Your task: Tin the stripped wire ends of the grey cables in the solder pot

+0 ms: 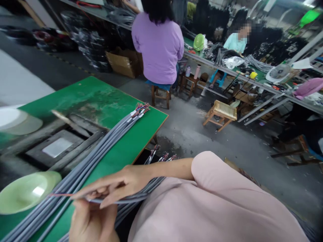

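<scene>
My right hand [128,183] reaches in from the upper side, its fingers closed around a grey cable [126,199]. Below it, my left hand [93,222] grips the same cable near its end, thumb and fingertips pressed together. A thin red wire [62,195] sticks out leftward from the fingertips. Close behind the hands, a bundle of grey cables [101,154] lies diagonally across the green table [131,141]. Its far end shows white bands and bare coloured wires [141,109].
A pale green bowl [22,193] stands left of the bundle, near a dark frame [58,148] and a stick [70,122]. More cables [153,183] lie beside my body. A person in purple [158,50] sits beyond the table; a wooden stool [222,112] stands on the floor.
</scene>
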The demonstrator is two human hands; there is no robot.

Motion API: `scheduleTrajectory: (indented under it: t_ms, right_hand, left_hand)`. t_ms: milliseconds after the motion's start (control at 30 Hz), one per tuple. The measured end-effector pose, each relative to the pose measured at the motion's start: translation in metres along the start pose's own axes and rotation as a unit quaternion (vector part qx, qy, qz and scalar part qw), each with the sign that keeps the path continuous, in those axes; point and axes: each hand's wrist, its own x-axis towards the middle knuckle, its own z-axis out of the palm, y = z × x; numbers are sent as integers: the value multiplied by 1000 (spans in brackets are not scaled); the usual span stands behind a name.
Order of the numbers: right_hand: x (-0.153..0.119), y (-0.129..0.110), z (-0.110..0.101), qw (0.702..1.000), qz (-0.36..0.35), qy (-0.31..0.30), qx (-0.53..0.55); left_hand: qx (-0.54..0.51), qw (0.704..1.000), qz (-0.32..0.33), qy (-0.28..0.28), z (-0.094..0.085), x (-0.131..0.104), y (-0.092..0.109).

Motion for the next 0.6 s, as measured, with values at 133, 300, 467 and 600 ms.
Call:
scheduleTrajectory:
  t_ms: [133, 300, 467, 600]
  right_hand:
    - [-6, 25, -19, 997, 13, 80, -15]
    - [21, 42, -42, 1000, 11, 25, 10]
    - [35, 32, -43, 999, -13, -35, 4]
    - [40, 24, -33, 999, -7, -38, -5]
  left_hand:
    - [-34, 990, 85, -104, -2, -5, -7]
    - [-69, 975, 51, -206, 11, -6, -14]
    - [-95, 965, 25, -243, 17, 2, -14]
    - [-97, 969, 7, -227, 14, -8, -14]
